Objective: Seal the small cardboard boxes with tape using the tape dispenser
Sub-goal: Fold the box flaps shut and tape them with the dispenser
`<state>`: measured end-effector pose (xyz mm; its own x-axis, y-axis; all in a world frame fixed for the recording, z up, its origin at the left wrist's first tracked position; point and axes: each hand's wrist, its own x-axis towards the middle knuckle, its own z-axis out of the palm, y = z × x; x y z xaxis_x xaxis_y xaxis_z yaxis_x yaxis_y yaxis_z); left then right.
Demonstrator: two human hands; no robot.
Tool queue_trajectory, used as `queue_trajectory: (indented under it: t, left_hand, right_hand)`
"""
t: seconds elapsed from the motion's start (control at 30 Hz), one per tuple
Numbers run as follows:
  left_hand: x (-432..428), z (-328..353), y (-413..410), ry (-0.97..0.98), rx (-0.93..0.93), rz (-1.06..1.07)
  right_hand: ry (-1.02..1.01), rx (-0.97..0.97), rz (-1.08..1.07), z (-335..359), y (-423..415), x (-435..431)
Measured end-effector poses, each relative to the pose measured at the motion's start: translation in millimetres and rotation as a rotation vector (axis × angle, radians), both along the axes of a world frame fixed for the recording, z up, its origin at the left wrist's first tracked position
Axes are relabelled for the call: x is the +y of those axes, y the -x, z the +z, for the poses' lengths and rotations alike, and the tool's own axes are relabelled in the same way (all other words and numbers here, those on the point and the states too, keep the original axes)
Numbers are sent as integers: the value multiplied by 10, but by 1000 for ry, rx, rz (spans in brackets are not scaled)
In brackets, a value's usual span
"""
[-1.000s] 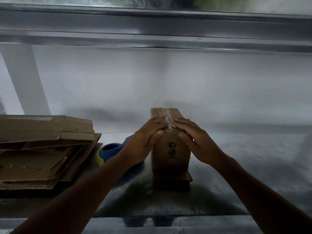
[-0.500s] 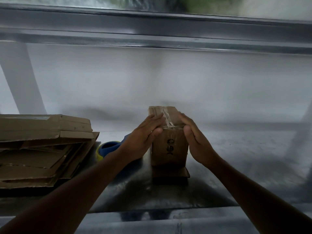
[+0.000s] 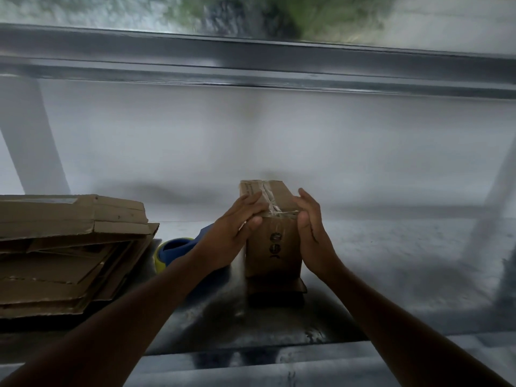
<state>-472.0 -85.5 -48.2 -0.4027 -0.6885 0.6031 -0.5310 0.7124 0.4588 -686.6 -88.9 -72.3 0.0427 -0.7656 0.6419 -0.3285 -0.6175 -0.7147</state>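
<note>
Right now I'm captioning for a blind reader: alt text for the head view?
The left hand and right hand flank a small taped cardboard box standing on a metal table. Left of it lie a blue-and-yellow tape dispenser and stacked flattened cardboard.

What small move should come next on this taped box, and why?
Probably smooth the tape down over the near top edge of the box: it looks wrinkled there, and the left hand and right hand flank it.
</note>
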Motion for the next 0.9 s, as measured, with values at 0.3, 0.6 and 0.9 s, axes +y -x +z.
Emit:
queue_trajectory:
  t: [0.3,0.6,0.9]
  left_hand:
    - [303,338,266,-556,475,-52]
    - [215,176,135,-714,827,-185]
    - [381,432,219,-671,429,-75]
  right_hand:
    - [-367,-27,182,237,72,234]
    - [-216,-42,-13,369,145,315]
    - [-98,207,-133,642,163,433]
